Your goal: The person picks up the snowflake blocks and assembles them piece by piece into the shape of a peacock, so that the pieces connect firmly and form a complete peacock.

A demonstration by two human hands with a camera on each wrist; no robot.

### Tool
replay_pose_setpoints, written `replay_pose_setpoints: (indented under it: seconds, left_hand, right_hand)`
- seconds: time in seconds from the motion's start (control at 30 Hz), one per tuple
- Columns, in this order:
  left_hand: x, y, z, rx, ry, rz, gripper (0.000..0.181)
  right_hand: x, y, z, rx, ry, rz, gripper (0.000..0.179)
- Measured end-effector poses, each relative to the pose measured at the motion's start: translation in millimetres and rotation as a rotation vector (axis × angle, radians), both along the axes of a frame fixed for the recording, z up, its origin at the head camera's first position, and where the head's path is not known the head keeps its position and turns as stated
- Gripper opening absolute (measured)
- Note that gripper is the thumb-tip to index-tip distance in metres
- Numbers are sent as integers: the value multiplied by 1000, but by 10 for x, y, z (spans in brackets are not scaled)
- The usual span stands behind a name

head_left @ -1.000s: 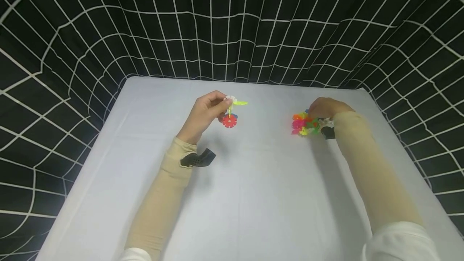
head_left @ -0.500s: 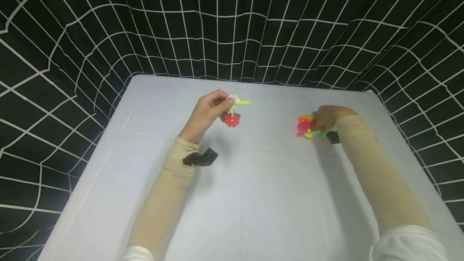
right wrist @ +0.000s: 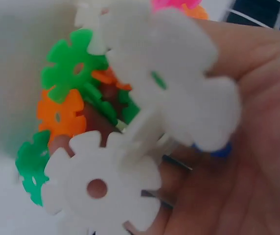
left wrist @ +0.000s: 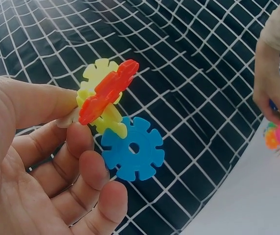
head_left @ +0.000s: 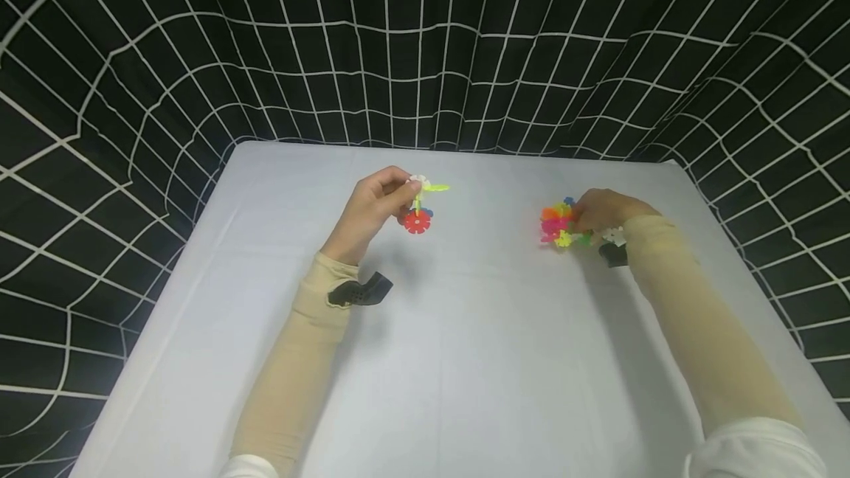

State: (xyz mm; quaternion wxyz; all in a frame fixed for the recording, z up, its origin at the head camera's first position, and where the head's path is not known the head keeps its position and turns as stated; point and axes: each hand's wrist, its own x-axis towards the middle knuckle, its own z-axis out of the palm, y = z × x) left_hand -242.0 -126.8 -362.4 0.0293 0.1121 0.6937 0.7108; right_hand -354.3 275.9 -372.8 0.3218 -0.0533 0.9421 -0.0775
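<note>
My left hand (head_left: 372,212) pinches a small chain of joined plastic snowflake discs between thumb and fingers, held above the table. It includes a white disc (head_left: 420,181), a red disc (left wrist: 108,93), yellow discs (left wrist: 98,72) and a blue disc (left wrist: 150,152). At the right, my right hand (head_left: 612,209) reaches down into a pile of loose snowflake discs (head_left: 554,227). In the right wrist view, white discs (right wrist: 71,191), a green disc (right wrist: 61,68) and an orange disc (right wrist: 57,115) lie around its fingers. Those discs partly hide the fingertips, so a grip cannot be made out.
A white-covered table (head_left: 432,360) spreads below both hands. Black cloth with a white grid (head_left: 412,50) hangs behind the table and along its sides. Dark straps (head_left: 361,291) sit at the wrists.
My right hand has shifted slightly to the right and toward me in the pile, disturbing the discs. The left hand keeps its hold on the joined discs, nearly still.
</note>
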Motion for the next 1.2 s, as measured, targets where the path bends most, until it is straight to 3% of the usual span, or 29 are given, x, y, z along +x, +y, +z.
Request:
replay_pose_setpoints:
  seconds: [0.1,0.23,0.37,0.5,0.67,0.83,1.0,1.2]
  left_hand:
    - [-12,8,-20,-4,-1,-2,17]
    - [-19,17,-29,-12,-5,3,19]
    - [-15,26,-31,-16,-10,15,24]
    - [-11,47,-30,-14,-17,32,21]
    - [18,97,-4,-3,-8,54,17]
    - [93,198,34,62,50,74,16]
    - [217,341,134,92,153,73,18]
    - [325,419,219,14,273,118,17]
  right_hand:
    - [20,26,78,-95,52,26,47]
    - [120,1,214,-308,159,-28,50]
    - [325,-111,342,-534,269,-124,49]
    - [587,-294,443,-773,385,-191,35]
    - [846,-536,493,-1004,538,-166,30]
    - [1052,-768,519,-1243,526,-106,35]
    - [1185,-995,545,-1258,575,-42,43]
    - [1252,-1197,577,-1267,586,-17,47]
